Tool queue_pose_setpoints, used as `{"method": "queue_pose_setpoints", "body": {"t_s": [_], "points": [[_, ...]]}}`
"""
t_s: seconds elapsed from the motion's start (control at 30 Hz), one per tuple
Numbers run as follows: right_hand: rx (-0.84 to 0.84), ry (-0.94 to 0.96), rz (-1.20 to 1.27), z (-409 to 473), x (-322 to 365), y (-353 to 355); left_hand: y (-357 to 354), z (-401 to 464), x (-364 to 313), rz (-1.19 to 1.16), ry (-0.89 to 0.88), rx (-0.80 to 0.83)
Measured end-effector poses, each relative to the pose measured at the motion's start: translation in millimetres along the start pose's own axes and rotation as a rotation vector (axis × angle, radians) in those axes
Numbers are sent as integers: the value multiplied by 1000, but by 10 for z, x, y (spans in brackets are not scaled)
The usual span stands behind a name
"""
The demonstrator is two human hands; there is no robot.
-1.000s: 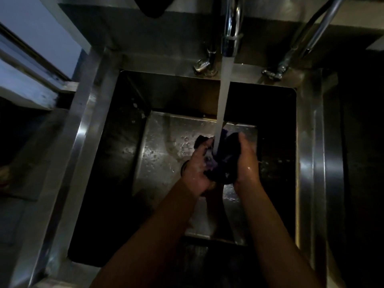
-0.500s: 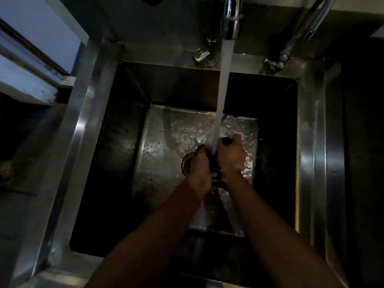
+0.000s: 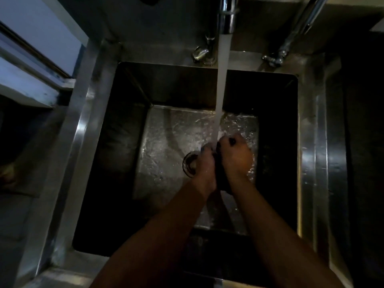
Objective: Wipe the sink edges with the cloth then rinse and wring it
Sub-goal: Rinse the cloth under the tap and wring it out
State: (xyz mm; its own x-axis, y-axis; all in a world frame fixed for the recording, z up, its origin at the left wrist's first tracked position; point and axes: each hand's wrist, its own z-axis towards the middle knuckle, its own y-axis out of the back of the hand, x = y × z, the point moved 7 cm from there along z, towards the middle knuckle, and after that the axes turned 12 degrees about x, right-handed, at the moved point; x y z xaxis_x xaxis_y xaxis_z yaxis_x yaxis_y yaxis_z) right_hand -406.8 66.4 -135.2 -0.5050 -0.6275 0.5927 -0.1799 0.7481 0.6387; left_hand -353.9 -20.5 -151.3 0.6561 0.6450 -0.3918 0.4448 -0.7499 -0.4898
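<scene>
A deep steel sink (image 3: pixel 87 129) fills the view. Water (image 3: pixel 222 80) runs in a steady stream from the tap (image 3: pixel 226 15) at the back. My left hand (image 3: pixel 204 169) and my right hand (image 3: pixel 235 159) are pressed together low in the basin under the stream, both closed on a dark cloth (image 3: pixel 222 181). The cloth is bunched tight between my palms, so only a dark strip of it shows. The stream hits my hands at the fingertips and splashes onto the sink floor.
The round drain (image 3: pixel 188 164) lies just left of my left hand. A second, slanted tap pipe (image 3: pixel 299 28) rises at the back right. A pale window frame (image 3: pixel 31 65) sits to the left of the sink's wide left rim.
The cloth, spread loosely between my hands a second ago, is now squeezed into a tight bunch. My hands have closed together and shifted slightly right under the stream.
</scene>
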Motion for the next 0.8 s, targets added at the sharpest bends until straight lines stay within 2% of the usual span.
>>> {"method": "queue_pose_setpoints", "body": {"t_s": [0.1, 0.17, 0.23, 0.27, 0.33, 0.4, 0.47, 0.57, 0.6, 0.67, 0.73, 0.8], "points": [[-5, 174, 121, -539, 225, -20, 273, 106, 1, -106, -87, 1], [-109, 313, 109, -771, 355, 22, 298, 135, -54, -107, -194, 82], [-113, 234, 77, -522, 310, 19, 310, 173, 43, -134, -145, -10], [-85, 153, 85, -304, 251, 24, 170, 65, 39, -131, -67, -15], [-72, 19, 149, 3, 97, 107, -101, -73, -57, -68, -44, 29], [-97, 38, 187, -97, 91, 189, -155, -125, -81, -22, -27, 67], [-37, 109, 218, -432, 200, 143, -63, -131, -91, -7, -23, 59], [-25, 208, 190, -690, 252, 45, 55, -87, -205, -23, -147, 89], [-44, 162, 189, -586, 205, 58, 60, -74, -227, -9, -167, 61], [46, 30, 200, -241, 59, 19, 33, -83, -258, 19, -172, 14], [192, -18, 100, 42, -6, 13, -58, -139, -272, 144, -161, 32], [196, -30, 10, 181, -43, 81, -167, -254, -331, 315, -159, 44]]}}
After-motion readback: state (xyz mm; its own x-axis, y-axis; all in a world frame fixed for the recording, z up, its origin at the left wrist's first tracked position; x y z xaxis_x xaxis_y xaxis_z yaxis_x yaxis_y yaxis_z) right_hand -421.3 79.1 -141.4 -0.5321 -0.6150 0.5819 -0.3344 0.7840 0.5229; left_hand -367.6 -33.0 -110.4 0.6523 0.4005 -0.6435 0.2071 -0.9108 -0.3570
